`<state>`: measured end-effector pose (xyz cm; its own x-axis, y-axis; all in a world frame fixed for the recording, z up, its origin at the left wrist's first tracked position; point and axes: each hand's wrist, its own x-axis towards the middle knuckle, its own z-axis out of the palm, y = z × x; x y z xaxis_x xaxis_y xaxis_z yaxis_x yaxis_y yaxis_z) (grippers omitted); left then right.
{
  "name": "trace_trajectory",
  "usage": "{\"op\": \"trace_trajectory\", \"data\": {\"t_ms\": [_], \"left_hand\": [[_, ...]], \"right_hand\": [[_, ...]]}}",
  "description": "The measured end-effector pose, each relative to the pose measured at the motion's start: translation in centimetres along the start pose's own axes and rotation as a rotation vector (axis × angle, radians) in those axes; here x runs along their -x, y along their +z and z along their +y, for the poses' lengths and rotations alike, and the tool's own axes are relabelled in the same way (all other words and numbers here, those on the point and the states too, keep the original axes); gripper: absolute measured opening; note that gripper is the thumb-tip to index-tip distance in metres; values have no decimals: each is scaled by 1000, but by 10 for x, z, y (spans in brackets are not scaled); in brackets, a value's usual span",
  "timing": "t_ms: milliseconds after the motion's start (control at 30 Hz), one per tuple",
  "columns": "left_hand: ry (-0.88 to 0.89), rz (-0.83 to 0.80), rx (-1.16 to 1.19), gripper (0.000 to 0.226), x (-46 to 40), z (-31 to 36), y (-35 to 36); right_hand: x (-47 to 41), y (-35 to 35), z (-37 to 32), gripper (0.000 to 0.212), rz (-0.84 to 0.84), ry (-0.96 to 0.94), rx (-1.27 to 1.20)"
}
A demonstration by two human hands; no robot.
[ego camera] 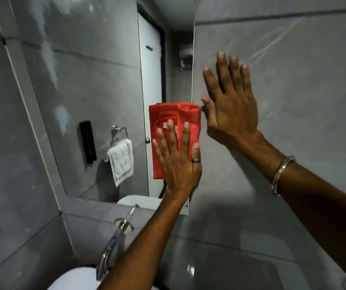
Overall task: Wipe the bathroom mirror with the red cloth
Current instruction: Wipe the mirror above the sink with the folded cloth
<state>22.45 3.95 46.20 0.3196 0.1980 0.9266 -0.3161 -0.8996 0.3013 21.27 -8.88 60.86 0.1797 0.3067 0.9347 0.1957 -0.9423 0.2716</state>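
The bathroom mirror [96, 80] fills the left and centre of the wall; its right edge runs down the middle of the view. A folded red cloth [168, 114] lies flat against the glass at the mirror's lower right, just inside that edge. My left hand [176, 162] presses on the cloth's lower half with its fingers spread, and a ring shows on the thumb. My right hand [232, 105] rests flat and open on the grey tiled wall [304, 91] just right of the mirror, a metal bangle on its wrist. Smears show on the upper glass.
A chrome faucet [113, 243] stands below the mirror, above a white basin [73, 279] at the bottom edge. The mirror reflects a white towel on a ring, a black wall dispenser and a white door. Grey tiles surround the mirror.
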Motion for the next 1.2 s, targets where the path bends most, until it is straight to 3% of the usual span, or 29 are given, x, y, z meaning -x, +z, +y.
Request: {"op": "trace_trajectory", "data": {"t_ms": [300,533,767,1200], "left_hand": [[-21,-60,26,64,160,-56,27],[-35,-101,15,63,162,-57,23],[-7,-85,-25,61,56,-26,7],[250,41,11,66,-247,44,-58]], "right_hand": [[25,7,-7,68,22,-53,19],[23,8,-9,67,23,-45,8],[12,-1,-3,68,-37,-53,-55],[-142,-43,38,71,-9,-10,-99]]}}
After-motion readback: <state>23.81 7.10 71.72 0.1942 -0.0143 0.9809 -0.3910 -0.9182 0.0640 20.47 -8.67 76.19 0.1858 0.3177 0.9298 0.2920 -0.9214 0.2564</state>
